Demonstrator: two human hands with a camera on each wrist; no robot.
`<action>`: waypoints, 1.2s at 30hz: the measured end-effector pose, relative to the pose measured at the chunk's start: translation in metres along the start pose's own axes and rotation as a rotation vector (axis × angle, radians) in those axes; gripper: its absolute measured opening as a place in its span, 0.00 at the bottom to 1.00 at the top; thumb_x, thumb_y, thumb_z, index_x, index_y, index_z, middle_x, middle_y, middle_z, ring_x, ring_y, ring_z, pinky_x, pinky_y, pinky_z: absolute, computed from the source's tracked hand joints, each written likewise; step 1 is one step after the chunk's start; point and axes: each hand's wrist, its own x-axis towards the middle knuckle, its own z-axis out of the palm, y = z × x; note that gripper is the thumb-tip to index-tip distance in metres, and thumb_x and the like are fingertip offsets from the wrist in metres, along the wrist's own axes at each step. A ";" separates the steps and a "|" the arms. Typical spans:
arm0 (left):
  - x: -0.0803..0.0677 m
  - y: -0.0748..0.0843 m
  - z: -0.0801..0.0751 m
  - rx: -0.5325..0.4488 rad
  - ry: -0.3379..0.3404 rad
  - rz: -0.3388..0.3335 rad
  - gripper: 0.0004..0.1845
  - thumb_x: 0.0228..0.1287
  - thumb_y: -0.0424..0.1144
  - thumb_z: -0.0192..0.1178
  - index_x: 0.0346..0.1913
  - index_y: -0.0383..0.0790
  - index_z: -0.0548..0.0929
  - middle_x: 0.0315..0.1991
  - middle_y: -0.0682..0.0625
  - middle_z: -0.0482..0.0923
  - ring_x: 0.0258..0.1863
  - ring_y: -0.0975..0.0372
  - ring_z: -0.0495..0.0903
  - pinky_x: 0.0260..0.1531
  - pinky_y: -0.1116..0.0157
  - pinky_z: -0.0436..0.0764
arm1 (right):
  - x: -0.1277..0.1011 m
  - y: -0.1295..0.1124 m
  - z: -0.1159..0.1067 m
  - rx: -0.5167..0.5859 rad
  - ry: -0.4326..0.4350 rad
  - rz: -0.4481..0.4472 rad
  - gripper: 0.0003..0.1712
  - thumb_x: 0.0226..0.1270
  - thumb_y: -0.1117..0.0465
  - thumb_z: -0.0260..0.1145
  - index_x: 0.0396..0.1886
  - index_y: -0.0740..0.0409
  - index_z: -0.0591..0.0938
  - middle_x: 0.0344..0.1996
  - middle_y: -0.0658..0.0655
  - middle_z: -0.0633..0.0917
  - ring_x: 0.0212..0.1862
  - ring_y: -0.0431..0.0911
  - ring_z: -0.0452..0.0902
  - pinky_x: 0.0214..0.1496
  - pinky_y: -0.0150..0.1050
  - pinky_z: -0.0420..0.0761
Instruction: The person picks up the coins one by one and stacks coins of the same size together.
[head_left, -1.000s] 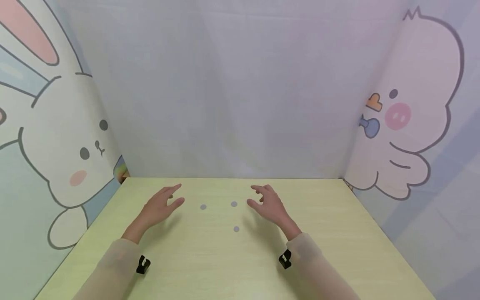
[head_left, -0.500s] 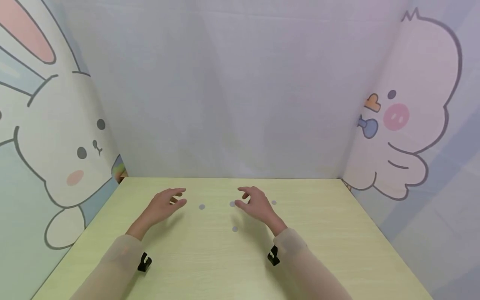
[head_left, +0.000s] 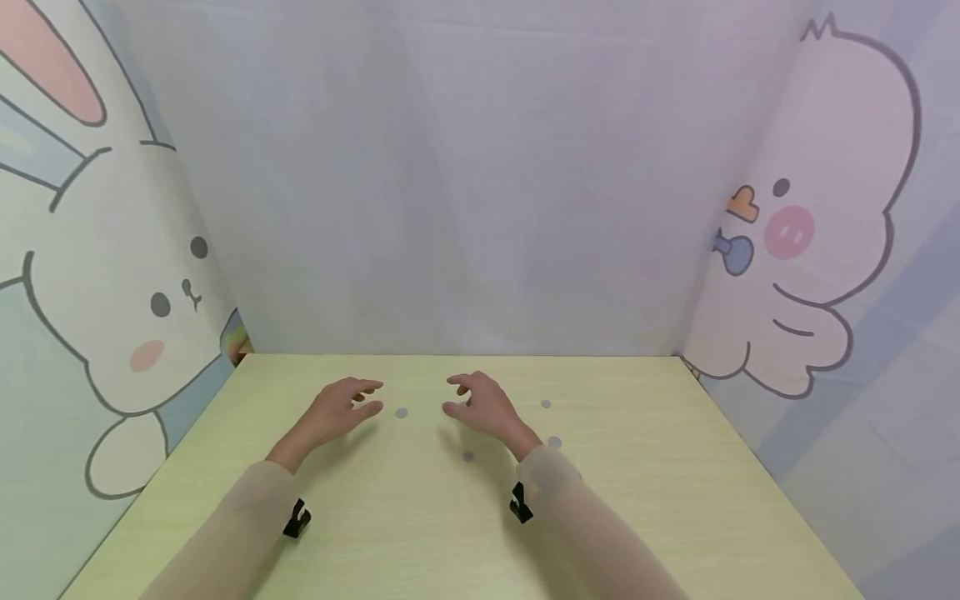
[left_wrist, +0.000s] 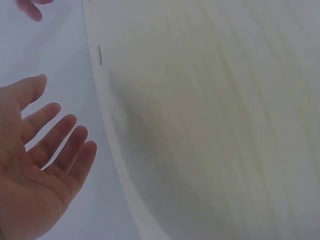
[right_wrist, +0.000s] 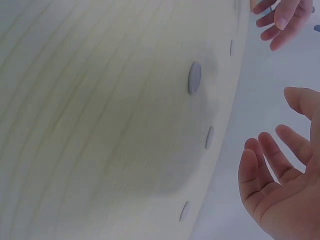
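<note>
My left hand (head_left: pixel 339 412) hovers over the pale wooden tabletop with its fingers loosely extended and nothing in its grasp. Facing it, palm inward, my right hand (head_left: pixel 486 410) is also raised above the table and holds nothing. Between the two hands lies a flat grey disc (head_left: pixel 401 412). A second disc (head_left: pixel 468 457) sits nearer, below the right hand, in its shadow. Two more show right of that hand: one farther back (head_left: pixel 546 404) and one by the wrist (head_left: pixel 555 442). The right wrist view shows relaxed, spread fingers (right_wrist: pixel 272 160) beside several discs (right_wrist: pixel 194 77).
A pale cloth wall (head_left: pixel 465 183) rises behind the table's back edge. Printed side curtains stand close on both sides, with a rabbit (head_left: pixel 127 250) at left and a chick-like figure (head_left: pixel 825 167) at right. A black clip (head_left: pixel 521 503) hangs at the right sleeve.
My right hand has moved left, toward the left hand, uncovering two grey discs on its right side. The left hand has drifted slightly right, so the gap between them has narrowed.
</note>
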 end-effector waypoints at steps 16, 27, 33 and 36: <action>0.005 -0.001 0.005 0.020 -0.045 0.010 0.23 0.77 0.44 0.65 0.68 0.36 0.82 0.61 0.37 0.83 0.55 0.42 0.84 0.54 0.43 0.82 | 0.019 -0.013 0.030 -0.073 -0.051 0.002 0.28 0.71 0.50 0.72 0.68 0.52 0.83 0.51 0.56 0.84 0.46 0.46 0.81 0.49 0.42 0.81; 0.009 -0.003 0.011 0.039 -0.071 -0.055 0.20 0.77 0.43 0.65 0.66 0.40 0.84 0.59 0.42 0.83 0.56 0.47 0.82 0.55 0.44 0.81 | 0.023 -0.026 0.044 -0.074 -0.090 0.038 0.26 0.70 0.54 0.73 0.66 0.52 0.85 0.51 0.58 0.85 0.51 0.48 0.81 0.54 0.42 0.81; 0.015 -0.003 0.018 0.063 -0.072 -0.031 0.17 0.75 0.41 0.67 0.61 0.39 0.87 0.54 0.44 0.86 0.52 0.49 0.84 0.54 0.47 0.82 | 0.029 -0.027 0.051 -0.123 -0.091 0.037 0.24 0.69 0.55 0.74 0.63 0.52 0.87 0.48 0.56 0.84 0.47 0.46 0.79 0.50 0.39 0.80; 0.016 -0.004 0.020 0.086 -0.068 0.001 0.16 0.73 0.40 0.69 0.59 0.38 0.88 0.50 0.45 0.87 0.49 0.51 0.85 0.52 0.48 0.82 | 0.033 -0.025 0.057 -0.152 -0.083 0.028 0.23 0.68 0.56 0.74 0.62 0.52 0.88 0.45 0.54 0.84 0.45 0.44 0.78 0.49 0.38 0.79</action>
